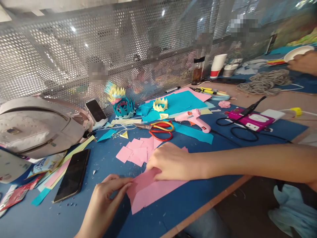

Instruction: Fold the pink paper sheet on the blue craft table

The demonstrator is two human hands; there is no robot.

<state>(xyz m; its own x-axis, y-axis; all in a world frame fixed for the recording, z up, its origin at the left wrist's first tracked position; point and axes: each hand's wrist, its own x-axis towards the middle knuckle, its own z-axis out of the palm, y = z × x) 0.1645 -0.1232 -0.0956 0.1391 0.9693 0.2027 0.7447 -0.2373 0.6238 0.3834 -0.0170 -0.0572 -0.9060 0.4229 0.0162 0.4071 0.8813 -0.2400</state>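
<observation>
A sheet of pink paper (151,195) lies near the table's front edge, with a strip of it folded over. My left hand (109,195) pinches the sheet's left end between thumb and fingers. My right hand (170,162) is curled and presses down on the folded part; its fingertips are partly hidden. Just beyond it lie several small pink paper squares (135,152), some covered by the right hand. Scissors (160,130) with red and yellow handles rest behind the squares. A pink glue gun (194,119) lies to their right on a blue paper strip.
Paper crowns (160,104) and blue sheets (175,102) lie at the back by a perforated metal screen (148,43). At left are a phone (73,175) and a backpack (42,125). A purple power strip (250,120) with cables stands right. Another person's hand (303,62) holds a plate.
</observation>
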